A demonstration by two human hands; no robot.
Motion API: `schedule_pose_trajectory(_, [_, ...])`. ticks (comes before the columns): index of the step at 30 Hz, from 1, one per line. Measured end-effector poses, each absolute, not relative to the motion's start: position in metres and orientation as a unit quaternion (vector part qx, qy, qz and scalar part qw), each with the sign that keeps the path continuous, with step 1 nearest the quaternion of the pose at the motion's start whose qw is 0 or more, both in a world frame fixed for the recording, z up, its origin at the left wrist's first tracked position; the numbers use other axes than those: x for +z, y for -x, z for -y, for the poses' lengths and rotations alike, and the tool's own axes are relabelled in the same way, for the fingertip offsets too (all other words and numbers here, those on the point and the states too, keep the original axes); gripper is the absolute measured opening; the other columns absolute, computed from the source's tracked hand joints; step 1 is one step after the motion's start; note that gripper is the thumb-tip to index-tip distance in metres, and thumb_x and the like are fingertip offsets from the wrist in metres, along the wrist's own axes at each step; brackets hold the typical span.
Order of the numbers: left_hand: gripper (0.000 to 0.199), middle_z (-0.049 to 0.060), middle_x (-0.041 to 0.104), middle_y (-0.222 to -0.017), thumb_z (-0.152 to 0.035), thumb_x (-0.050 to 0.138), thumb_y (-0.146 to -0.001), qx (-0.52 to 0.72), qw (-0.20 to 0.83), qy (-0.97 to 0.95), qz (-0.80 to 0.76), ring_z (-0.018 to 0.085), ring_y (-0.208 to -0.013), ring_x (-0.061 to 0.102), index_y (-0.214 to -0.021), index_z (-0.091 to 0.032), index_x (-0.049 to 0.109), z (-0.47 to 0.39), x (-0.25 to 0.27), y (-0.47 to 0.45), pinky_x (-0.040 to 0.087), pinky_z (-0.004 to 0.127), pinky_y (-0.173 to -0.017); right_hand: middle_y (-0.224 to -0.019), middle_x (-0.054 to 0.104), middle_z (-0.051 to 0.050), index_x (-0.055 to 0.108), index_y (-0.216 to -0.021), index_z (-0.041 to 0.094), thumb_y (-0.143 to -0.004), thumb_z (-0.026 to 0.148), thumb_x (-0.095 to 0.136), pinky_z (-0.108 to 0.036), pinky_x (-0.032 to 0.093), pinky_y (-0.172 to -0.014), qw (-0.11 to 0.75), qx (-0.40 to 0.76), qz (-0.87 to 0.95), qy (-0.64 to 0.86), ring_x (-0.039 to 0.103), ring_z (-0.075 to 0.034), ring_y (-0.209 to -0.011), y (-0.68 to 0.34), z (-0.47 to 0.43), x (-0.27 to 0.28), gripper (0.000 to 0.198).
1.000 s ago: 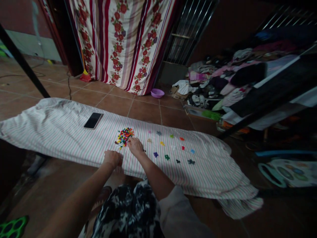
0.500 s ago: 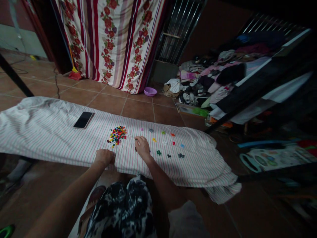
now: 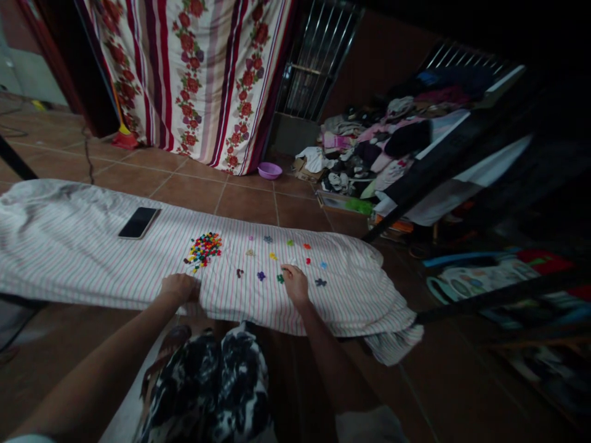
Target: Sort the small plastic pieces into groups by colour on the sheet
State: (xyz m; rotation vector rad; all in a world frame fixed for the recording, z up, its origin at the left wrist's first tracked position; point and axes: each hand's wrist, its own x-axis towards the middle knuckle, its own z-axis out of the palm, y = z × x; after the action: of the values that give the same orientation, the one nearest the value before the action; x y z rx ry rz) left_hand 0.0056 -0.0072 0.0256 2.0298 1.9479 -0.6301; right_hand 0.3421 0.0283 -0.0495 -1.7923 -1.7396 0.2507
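Observation:
A loose heap of small multicoloured pieces (image 3: 204,251), too small to name, lies on the striped cloth (image 3: 111,271). To its right the pieces form small groups by colour, among them purple pieces (image 3: 261,276), yellow pieces (image 3: 273,256) and dark grey pieces (image 3: 321,282). My right hand (image 3: 297,285) is low over the cloth with fingertips pinched, just beside the dark green pieces (image 3: 280,279); anything between the fingertips is too small to make out. My left hand (image 3: 179,287) rests curled at the cloth's near edge, below the heap, its fingertips hidden.
A dark phone (image 3: 139,223) lies on the cloth left of the heap. Beyond, on the tiled floor, are a purple basin (image 3: 269,171), a red broom (image 3: 125,139) by the floral curtain (image 3: 212,74), and a big pile of clothes (image 3: 369,144). Black bars (image 3: 471,307) stand at the right.
My right hand has moved right, from left of the dark green pieces to their right side, uncovering the brown and purple groups. The left hand stays by the near edge. The view has shifted slightly.

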Motion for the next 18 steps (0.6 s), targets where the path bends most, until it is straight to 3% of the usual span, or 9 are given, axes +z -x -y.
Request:
schedule_pose_trajectory(9, [0.034,0.017,0.068,-0.113,-0.015,0.046,-0.085,-0.216,0.119,-0.703,-0.667,0.026,-0.109,0.063,-0.11,-0.017,0.069,0.0093,0.0247,-0.0038,0.05,0.036,-0.087,-0.096,0.072,-0.005,0.072,-0.089,0.02,-0.081,0.012,0.044,-0.031,0.047,-0.088,0.27,0.097,0.685,0.669,0.064,-0.018,-0.093,-0.3435,-0.0246,-0.0578,0.03])
schedule_pose_trajectory(18, [0.037,0.018,0.068,-0.113,-0.012,0.041,-0.085,-0.222,0.12,-0.706,-0.662,0.025,-0.109,0.063,-0.11,-0.015,0.068,0.0134,0.0319,-0.0065,0.049,0.037,-0.088,-0.103,0.072,-0.005,0.071,-0.1,0.02,-0.081,0.011,0.043,-0.031,0.047,-0.092,0.27,0.116,0.672,0.679,0.065,-0.017,-0.097,-0.3428,-0.023,-0.0593,0.035])
